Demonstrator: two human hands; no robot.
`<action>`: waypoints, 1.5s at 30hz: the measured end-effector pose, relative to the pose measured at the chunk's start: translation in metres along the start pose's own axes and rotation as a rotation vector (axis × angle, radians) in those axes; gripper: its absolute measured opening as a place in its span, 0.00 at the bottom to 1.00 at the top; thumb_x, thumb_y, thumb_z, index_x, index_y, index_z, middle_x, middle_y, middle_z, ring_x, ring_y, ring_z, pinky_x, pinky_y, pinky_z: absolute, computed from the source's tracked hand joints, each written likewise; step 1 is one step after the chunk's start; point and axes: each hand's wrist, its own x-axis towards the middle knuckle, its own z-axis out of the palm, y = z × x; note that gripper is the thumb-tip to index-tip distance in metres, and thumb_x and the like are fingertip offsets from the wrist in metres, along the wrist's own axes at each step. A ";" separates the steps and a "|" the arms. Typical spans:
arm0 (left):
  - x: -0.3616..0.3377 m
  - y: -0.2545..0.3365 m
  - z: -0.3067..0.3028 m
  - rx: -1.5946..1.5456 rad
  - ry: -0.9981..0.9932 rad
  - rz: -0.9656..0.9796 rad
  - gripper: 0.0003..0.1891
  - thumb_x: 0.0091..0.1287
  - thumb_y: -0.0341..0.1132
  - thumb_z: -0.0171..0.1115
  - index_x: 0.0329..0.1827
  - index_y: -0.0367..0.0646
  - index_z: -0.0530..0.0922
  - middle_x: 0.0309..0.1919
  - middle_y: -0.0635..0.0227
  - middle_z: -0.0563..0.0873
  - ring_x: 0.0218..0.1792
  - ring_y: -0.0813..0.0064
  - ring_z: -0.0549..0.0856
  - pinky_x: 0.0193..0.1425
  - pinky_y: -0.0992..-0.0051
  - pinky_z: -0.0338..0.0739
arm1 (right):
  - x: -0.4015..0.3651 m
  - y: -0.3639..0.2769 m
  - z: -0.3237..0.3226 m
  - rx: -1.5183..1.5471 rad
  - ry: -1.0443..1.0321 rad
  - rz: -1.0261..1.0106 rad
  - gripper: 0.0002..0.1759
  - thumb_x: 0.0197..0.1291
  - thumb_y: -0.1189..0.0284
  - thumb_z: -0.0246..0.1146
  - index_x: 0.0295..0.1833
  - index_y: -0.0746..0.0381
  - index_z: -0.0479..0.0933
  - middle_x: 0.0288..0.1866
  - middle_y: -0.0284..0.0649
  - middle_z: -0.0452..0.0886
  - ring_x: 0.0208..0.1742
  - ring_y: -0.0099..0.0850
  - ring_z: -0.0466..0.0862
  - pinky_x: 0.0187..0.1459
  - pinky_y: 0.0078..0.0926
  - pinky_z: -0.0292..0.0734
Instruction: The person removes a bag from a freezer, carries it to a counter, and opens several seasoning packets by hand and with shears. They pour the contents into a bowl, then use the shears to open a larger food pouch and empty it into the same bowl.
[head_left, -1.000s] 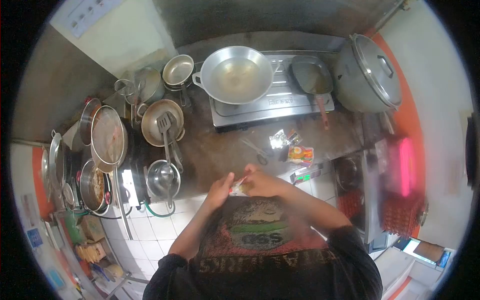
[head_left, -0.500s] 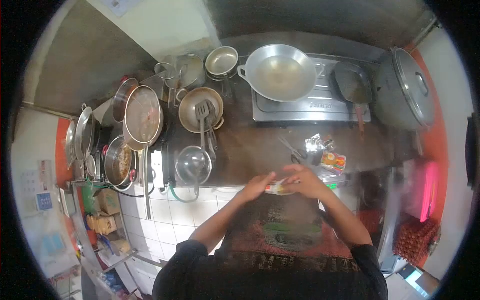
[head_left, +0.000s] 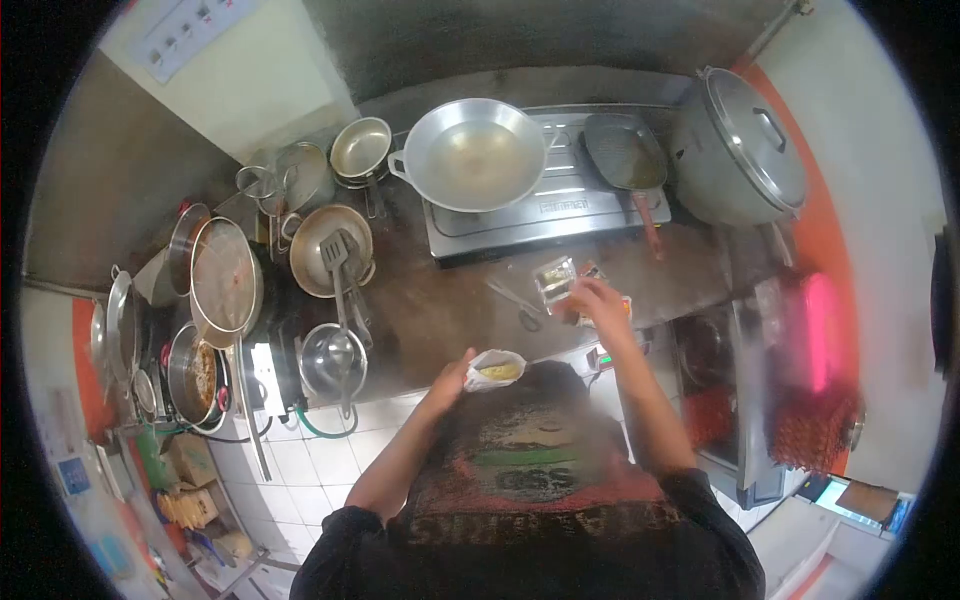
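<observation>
My left hand grips an opened white packet with something yellow inside, held at the counter's front edge. Over the counter to the right, my right hand has its fingers bent down by a silver sachet; its fingertips are partly hidden, so whether they grip anything is unclear. Behind that hand a colourful packet shows only in part. Scissors lie on the counter left of the sachet.
A wide pan of liquid and a square grill pan sit on the stove. A big lidded pot stands at the right. Pans, a spatula, a strainer and a glass bowl are at the left.
My right hand has left the packet and moved out to the silver sachet. The packet in my left hand now shows its open top. The whole view has shifted.
</observation>
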 end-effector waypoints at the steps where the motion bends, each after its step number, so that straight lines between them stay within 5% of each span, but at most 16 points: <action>1: 0.005 -0.009 -0.004 0.041 0.037 -0.007 0.39 0.73 0.66 0.41 0.45 0.33 0.83 0.35 0.63 0.85 0.40 0.74 0.78 0.50 0.70 0.70 | 0.001 0.006 -0.005 -0.159 0.115 -0.019 0.15 0.59 0.72 0.61 0.49 0.68 0.79 0.42 0.46 0.84 0.39 0.31 0.85 0.44 0.28 0.77; 2: 0.011 -0.023 -0.007 0.081 0.077 -0.014 0.39 0.72 0.66 0.41 0.44 0.33 0.83 0.35 0.62 0.84 0.40 0.73 0.78 0.50 0.70 0.70 | 0.003 0.016 -0.011 -0.318 0.229 -0.037 0.16 0.59 0.72 0.61 0.52 0.68 0.79 0.43 0.47 0.84 0.40 0.31 0.85 0.44 0.27 0.77; 3: 0.019 -0.036 -0.011 0.119 0.118 -0.021 0.40 0.72 0.67 0.41 0.43 0.32 0.83 0.35 0.61 0.84 0.40 0.72 0.78 0.50 0.69 0.69 | 0.009 0.033 -0.020 -0.309 0.213 -0.041 0.22 0.59 0.72 0.60 0.58 0.67 0.78 0.52 0.45 0.82 0.51 0.31 0.82 0.50 0.29 0.77; 8: -0.001 0.005 0.001 0.080 0.034 -0.023 0.40 0.72 0.67 0.41 0.38 0.32 0.81 0.35 0.59 0.83 0.39 0.70 0.77 0.49 0.67 0.70 | -0.071 -0.037 0.025 -0.281 -0.604 -0.346 0.21 0.57 0.68 0.62 0.57 0.59 0.81 0.73 0.45 0.65 0.73 0.39 0.65 0.67 0.35 0.65; 14: -0.005 0.031 0.009 0.198 0.017 -0.003 0.40 0.73 0.65 0.40 0.44 0.30 0.83 0.39 0.55 0.85 0.43 0.69 0.80 0.51 0.67 0.72 | -0.084 -0.009 0.072 -0.718 -0.641 -0.427 0.19 0.56 0.62 0.64 0.52 0.54 0.84 0.74 0.52 0.63 0.71 0.51 0.67 0.70 0.43 0.61; 23: -0.013 0.032 0.012 0.342 0.008 0.086 0.38 0.74 0.63 0.41 0.38 0.31 0.82 0.30 0.55 0.86 0.35 0.64 0.80 0.46 0.65 0.73 | -0.086 -0.011 0.062 -0.625 -0.718 -0.383 0.19 0.54 0.60 0.64 0.45 0.62 0.83 0.68 0.53 0.71 0.69 0.50 0.69 0.68 0.45 0.64; 26: -0.011 0.025 0.007 0.380 -0.031 0.024 0.39 0.73 0.65 0.40 0.44 0.32 0.83 0.34 0.55 0.87 0.39 0.67 0.82 0.50 0.67 0.73 | -0.088 -0.013 0.067 -0.914 -0.828 -0.371 0.16 0.52 0.63 0.66 0.43 0.61 0.84 0.67 0.52 0.73 0.66 0.48 0.73 0.66 0.42 0.67; 32: -0.022 0.035 0.007 0.345 -0.040 -0.021 0.42 0.71 0.69 0.40 0.47 0.32 0.84 0.37 0.54 0.87 0.43 0.66 0.83 0.54 0.66 0.73 | -0.092 -0.018 0.062 -0.717 -0.692 -0.540 0.13 0.53 0.69 0.65 0.45 0.59 0.84 0.63 0.50 0.76 0.60 0.47 0.78 0.63 0.40 0.71; 36: -0.028 0.039 0.007 0.308 -0.020 -0.095 0.43 0.70 0.70 0.40 0.46 0.32 0.84 0.39 0.53 0.87 0.44 0.65 0.82 0.55 0.66 0.72 | -0.095 -0.030 0.057 -0.432 -0.542 -0.376 0.12 0.56 0.71 0.65 0.45 0.62 0.83 0.59 0.45 0.79 0.56 0.37 0.81 0.57 0.33 0.75; 39: -0.036 0.044 0.012 0.212 0.153 -0.093 0.35 0.72 0.62 0.47 0.36 0.33 0.83 0.31 0.64 0.84 0.36 0.75 0.77 0.45 0.71 0.71 | -0.079 -0.027 0.048 -0.110 -0.417 -0.189 0.10 0.59 0.70 0.66 0.44 0.63 0.82 0.54 0.39 0.82 0.51 0.27 0.81 0.50 0.24 0.77; 42: -0.020 0.009 -0.002 0.218 0.041 -0.119 0.41 0.71 0.68 0.40 0.45 0.33 0.84 0.40 0.54 0.87 0.45 0.66 0.82 0.58 0.69 0.70 | -0.054 -0.029 0.032 0.038 -0.227 0.025 0.11 0.61 0.70 0.65 0.45 0.65 0.81 0.50 0.38 0.83 0.48 0.24 0.81 0.49 0.22 0.76; 45: -0.025 0.006 0.003 0.132 0.075 -0.085 0.40 0.72 0.67 0.40 0.46 0.33 0.84 0.41 0.56 0.87 0.46 0.67 0.82 0.59 0.69 0.70 | -0.006 0.008 0.011 0.179 -0.118 0.058 0.14 0.60 0.69 0.65 0.48 0.66 0.80 0.47 0.40 0.84 0.46 0.25 0.81 0.49 0.25 0.75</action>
